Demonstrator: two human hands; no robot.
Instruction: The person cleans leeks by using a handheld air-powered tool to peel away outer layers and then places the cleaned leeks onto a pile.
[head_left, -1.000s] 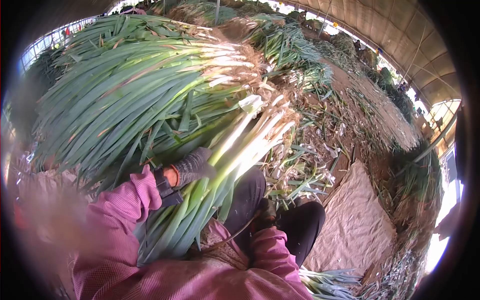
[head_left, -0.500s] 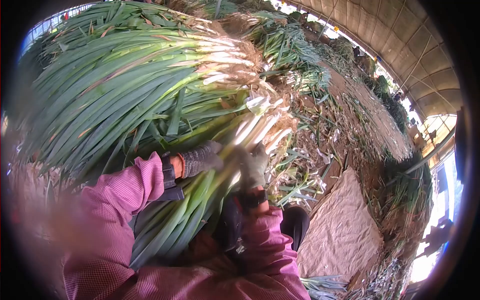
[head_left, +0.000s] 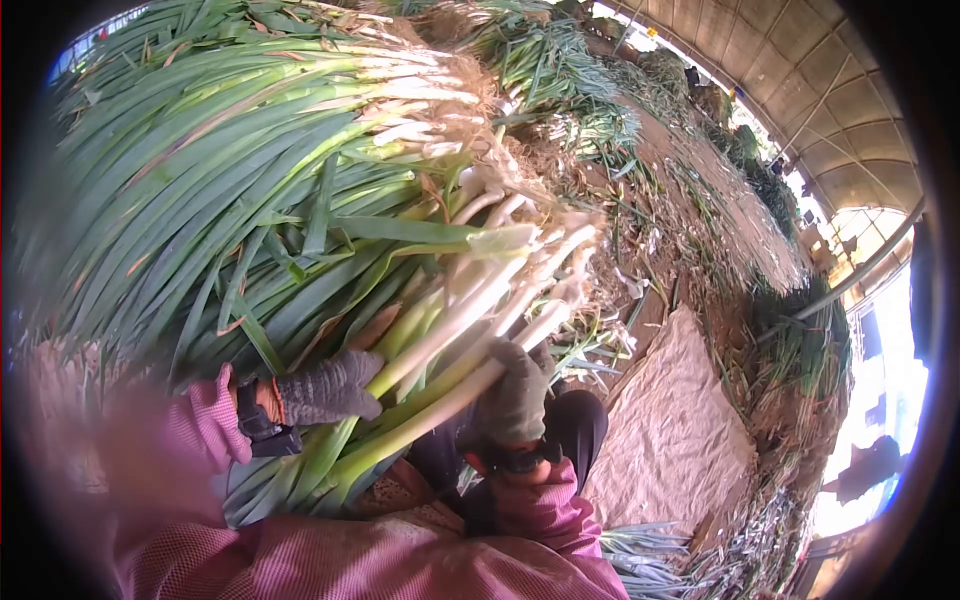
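Observation:
Both my hands wear grey knit gloves below pink sleeves. My left hand clasps the green part of a bunch of green onions whose white stalks point up and to the right. My right hand grips the same bunch from the right, around the pale stalks. The bunch lies across my lap, its leaves running down to the lower left. Behind it rises a big stacked pile of green onions, root ends facing right.
Trimmings and loose onions litter the dirt floor to the right. A tan sack lies flat on the ground by my dark-trousered knee. More onions lie at the bottom. A tunnel roof arches above.
My right hand came up from my lap and took hold of the bunch's stalks. Both hands and the bunch have dropped lower in view, closer to my lap.

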